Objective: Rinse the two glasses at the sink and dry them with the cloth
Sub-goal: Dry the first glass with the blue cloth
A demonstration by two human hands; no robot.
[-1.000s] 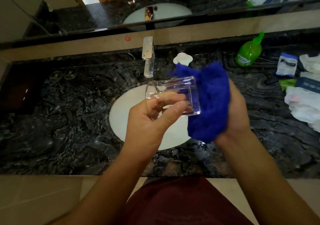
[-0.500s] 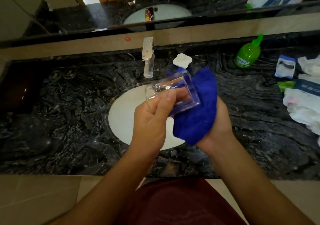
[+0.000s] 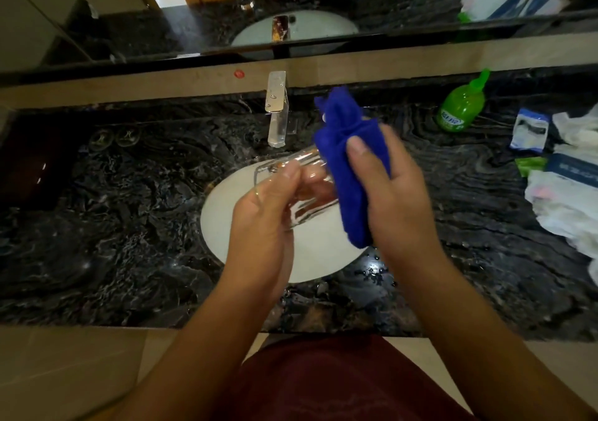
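Over the white sink basin (image 3: 226,213), my left hand (image 3: 265,223) grips a clear glass (image 3: 304,177) lying on its side, thumb on top. My right hand (image 3: 391,194) holds a blue cloth (image 3: 349,168) pressed against the glass's right end, thumb over the cloth. The cloth's top corner sticks up toward the back wall. The glass is partly hidden by my fingers and the cloth. I cannot make out a second glass on the counter.
A chrome faucet (image 3: 276,109) stands behind the basin. The dark marble counter (image 3: 113,226) holds a green soap bottle (image 3: 461,106), packets (image 3: 529,130) and white bags (image 3: 566,207) at the right. Water drops (image 3: 375,268) lie by the basin rim. A mirror runs along the back.
My right hand has turned over the cloth, thumb now on top, and wrapped it around the glass's end. The glass has tilted and rotated in my left hand.
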